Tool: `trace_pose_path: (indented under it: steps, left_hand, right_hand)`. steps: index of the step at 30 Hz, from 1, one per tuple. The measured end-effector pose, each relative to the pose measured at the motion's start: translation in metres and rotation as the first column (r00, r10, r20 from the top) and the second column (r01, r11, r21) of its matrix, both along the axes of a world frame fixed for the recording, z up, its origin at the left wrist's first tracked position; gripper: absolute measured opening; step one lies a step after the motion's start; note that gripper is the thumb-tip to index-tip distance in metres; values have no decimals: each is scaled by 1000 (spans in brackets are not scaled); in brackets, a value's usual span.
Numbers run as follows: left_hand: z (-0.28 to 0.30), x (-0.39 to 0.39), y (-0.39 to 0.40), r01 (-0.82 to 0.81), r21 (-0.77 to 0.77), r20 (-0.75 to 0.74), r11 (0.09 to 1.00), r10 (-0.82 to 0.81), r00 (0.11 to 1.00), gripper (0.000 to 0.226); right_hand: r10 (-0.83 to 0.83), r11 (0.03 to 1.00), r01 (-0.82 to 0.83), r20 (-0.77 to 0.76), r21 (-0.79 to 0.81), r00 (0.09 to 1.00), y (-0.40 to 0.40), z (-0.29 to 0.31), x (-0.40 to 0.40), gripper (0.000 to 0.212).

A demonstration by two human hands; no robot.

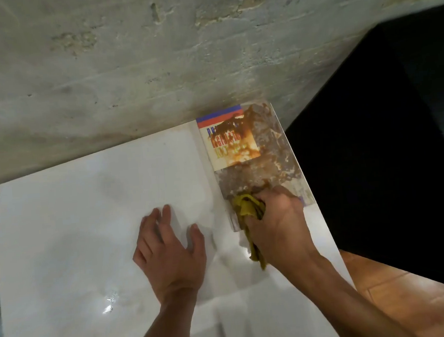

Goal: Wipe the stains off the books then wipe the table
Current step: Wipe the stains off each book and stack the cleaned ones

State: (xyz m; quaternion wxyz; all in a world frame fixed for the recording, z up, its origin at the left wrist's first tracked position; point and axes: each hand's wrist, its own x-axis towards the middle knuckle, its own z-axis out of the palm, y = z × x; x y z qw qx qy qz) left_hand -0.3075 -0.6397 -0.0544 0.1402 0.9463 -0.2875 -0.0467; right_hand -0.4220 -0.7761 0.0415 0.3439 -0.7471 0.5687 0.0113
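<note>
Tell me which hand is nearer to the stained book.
Right. The right hand grips a yellow cloth and presses it on the near end of the stained book. The left hand lies flat on the white table, apart from the book.

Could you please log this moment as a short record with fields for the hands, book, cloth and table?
left hand: flat on the white table, fingers straight
right hand: grips yellow cloth, pressing it on the book's near end
book: lies at table's far right edge, cover smeared with brown stain
table: white, glossy
</note>
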Motion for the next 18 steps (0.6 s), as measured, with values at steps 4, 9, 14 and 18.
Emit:
trace_pose_path:
  steps: [4,9,14,18]
  left_hand:
    - [0,0,2,3,6,14,1000,-3,1000,63]
    - [-1,1,1,-2,5,-3,1000,2,1000,64]
    - [-1,0,1,2,13,11,1000,-2,1000,64]
    - [-2,-1,1,12,8,42,1000,-13,999,63]
  right_hand:
    - [-21,1000,21,6,4,1000,3,3,-25,8]
    - [-60,998,60,18,-22,998,-3,-2,-2,11]
    - [-61,998,61,14,5,998,-7,1,-29,9]
    - [-183,979,183,9,-91,983,-40,-5,-48,16]
